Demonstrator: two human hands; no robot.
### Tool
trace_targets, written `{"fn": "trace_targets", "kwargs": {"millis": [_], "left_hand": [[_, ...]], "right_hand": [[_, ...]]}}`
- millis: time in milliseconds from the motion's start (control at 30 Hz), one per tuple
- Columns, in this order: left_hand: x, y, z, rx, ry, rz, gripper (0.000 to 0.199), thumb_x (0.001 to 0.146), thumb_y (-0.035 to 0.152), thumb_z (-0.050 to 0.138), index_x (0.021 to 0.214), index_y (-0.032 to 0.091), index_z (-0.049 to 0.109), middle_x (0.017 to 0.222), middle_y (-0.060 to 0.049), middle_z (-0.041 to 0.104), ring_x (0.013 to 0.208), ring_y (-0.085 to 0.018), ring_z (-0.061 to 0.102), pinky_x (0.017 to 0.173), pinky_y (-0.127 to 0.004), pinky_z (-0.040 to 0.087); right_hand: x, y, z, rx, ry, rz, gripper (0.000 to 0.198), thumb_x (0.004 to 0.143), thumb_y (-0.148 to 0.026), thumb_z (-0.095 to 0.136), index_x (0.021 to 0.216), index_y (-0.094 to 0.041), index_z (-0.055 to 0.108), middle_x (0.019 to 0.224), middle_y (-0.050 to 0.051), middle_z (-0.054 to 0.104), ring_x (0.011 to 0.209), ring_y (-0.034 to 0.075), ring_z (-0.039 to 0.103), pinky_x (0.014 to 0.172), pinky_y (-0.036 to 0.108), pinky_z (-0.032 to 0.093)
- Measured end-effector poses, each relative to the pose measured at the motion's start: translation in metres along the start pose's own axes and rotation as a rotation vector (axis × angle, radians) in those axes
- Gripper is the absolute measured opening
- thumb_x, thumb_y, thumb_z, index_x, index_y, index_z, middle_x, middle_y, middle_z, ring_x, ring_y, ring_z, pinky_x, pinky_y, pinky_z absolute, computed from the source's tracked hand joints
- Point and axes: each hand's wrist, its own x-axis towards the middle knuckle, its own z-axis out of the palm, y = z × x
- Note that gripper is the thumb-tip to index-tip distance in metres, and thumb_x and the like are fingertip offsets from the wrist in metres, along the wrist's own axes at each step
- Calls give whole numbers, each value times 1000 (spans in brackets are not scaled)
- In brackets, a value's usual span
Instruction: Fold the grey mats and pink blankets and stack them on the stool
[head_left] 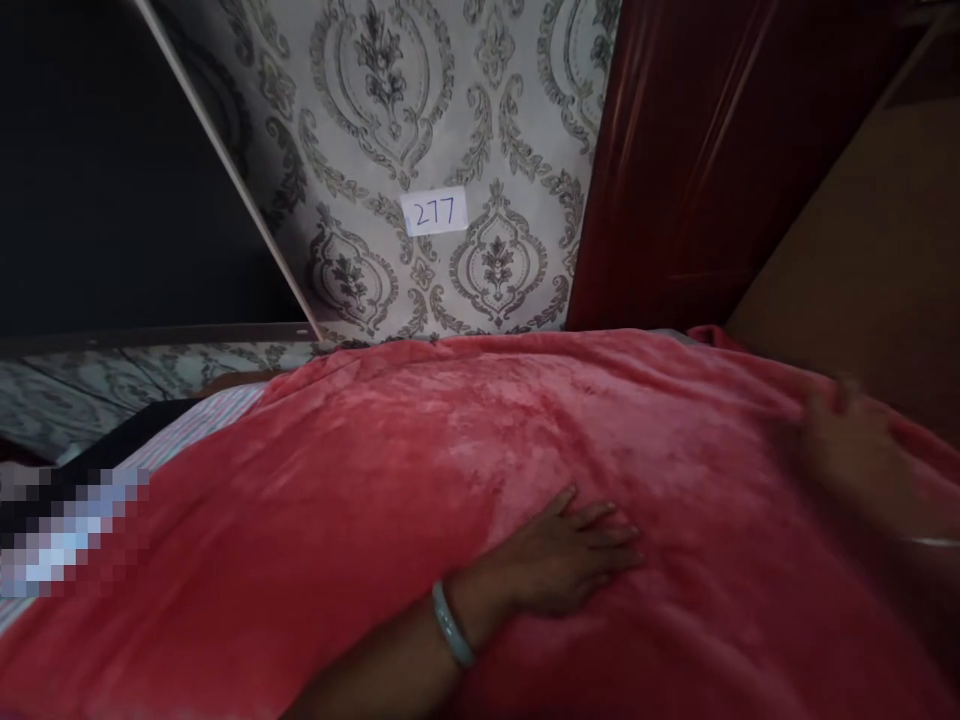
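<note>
One red plush blanket [337, 500] lies across most of the surface, reaching the far edge and running out of view at the near edge. What's directly under it is hidden. My left hand [566, 560] rests palm-down on it, right of the middle, fingers extended and a bit spread, nothing gripped. My right hand [855, 450] is a blur near the blanket's right edge; can't tell how bent its fingers are or whether it has hold of the cloth.

Progress, my read: covering mostly done, left half fairly smooth. Left over: creases around my left hand and toward the far right corner, where the edge bunches. Striped fabric [225, 410] shows along the left edge; can't say if that's meant to be covered.

Room: dim. Damask wallpaper [510, 100] behind the far edge, paper label [435, 211] on it reading "277". Large dark screen [127, 170] past the far left corner; glossy dark-red wood panel [675, 160] past the far right, plain brown panel [862, 230] beside it.
</note>
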Motion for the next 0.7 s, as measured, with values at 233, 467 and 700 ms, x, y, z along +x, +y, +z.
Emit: {"fn": "trace_targets", "kwargs": {"millis": [233,467,700], "left_hand": [[1,3,4,26,26,31,48,103,29,35,151,28,42,160,-2,40,154,-20,20,126,-53,10],[-25,1,1,218,211,-488,59,100,39,44,155,21,36,166,-11,24,154,-35,14,123,-63,12],[-155,13,10,400,259,-821,54,96,30,44,149,24,48,160,-10,38,150,-33,30,122,-61,22]], "right_hand": [[-58,-144,33,-82,-458,-77,62,98,-56,31,153,-29,42,157,7,41,145,34,34,115,62,29],[-79,-137,21,-144,-504,102,65,98,-56,27,151,-26,46,159,8,39,146,33,34,115,58,31],[-181,-137,-26,-78,-186,302,63,94,-55,28,140,-24,57,148,10,52,142,36,39,113,61,32]]}}
